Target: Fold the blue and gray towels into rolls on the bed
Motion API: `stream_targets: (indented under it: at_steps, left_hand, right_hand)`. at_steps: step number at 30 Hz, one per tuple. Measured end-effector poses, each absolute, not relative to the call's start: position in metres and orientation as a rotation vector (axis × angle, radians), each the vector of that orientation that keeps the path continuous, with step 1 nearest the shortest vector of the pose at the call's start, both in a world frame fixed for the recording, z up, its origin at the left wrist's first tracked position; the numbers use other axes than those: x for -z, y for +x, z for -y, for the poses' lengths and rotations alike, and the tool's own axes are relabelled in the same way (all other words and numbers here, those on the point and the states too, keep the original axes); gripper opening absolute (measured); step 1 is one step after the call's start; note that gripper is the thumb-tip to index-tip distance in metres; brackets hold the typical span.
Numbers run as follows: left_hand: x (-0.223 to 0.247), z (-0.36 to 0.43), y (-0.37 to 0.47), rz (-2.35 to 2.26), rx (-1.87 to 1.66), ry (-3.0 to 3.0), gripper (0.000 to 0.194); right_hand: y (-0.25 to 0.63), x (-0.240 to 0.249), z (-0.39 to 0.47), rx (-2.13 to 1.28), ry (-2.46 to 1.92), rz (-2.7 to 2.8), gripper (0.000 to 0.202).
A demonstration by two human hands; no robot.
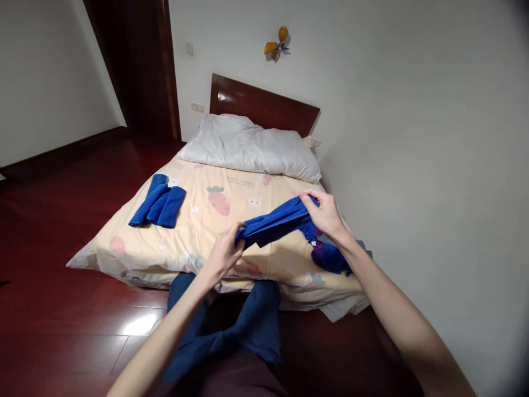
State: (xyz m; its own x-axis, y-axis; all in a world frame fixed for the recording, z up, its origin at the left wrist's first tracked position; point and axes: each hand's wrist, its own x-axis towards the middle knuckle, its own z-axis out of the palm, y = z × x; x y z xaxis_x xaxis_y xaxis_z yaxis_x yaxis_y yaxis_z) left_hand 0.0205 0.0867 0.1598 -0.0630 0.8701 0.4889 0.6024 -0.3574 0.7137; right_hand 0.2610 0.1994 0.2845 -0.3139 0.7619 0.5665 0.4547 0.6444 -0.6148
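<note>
A blue cloth (275, 222) is stretched between my hands above the bed, folded lengthwise into a narrow strip. My left hand (226, 249) grips its lower left end, and my right hand (324, 212) pinches its upper right end between thumb and fingers. Several rolled or folded blue cloths (159, 205) lie side by side on the left of the bed. Beneath and beside my right hand is a crumpled pile of blue cloths (330, 258), with a bit of purple and a small white tag showing. My right hand and forearm hide part of that pile.
The bed (198, 187) has a pale yellow patterned sheet, with a grey-white quilt (252, 144) bunched near the dark headboard (264, 105). My legs are at the bed's front edge. A white wall rises along the right.
</note>
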Motion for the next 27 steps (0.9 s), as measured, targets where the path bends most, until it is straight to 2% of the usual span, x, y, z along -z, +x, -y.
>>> stream_targets:
  at_steps: [6,12,19,23,27]
  left_hand:
    - [-0.148,-0.08,-0.078,-1.827,-1.155,2.06,0.043]
    - [-0.164,-0.067,-0.149,-2.093,-0.979,1.947,0.036]
    - [-0.184,-0.05,-0.178,-1.995,-0.807,2.227,0.036]
    - [-0.179,-0.04,-0.195,-2.138,-0.739,2.276,0.039]
    - [-0.175,-0.034,-0.208,-2.279,-0.711,2.204,0.037]
  right_hand:
    - [0.277,-0.273,-0.196,-0.69,-1.077,2.107,0.05]
    - [0.308,-0.258,-0.194,-0.805,-1.202,2.448,0.04]
    - [0.325,-0.22,-0.198,-0.455,-1.254,2.531,0.013]
    - [0.337,-0.195,-0.2,-0.301,-1.198,2.503,0.023]
    - [0.347,-0.17,-0.2,-0.368,-1.132,2.516,0.03]
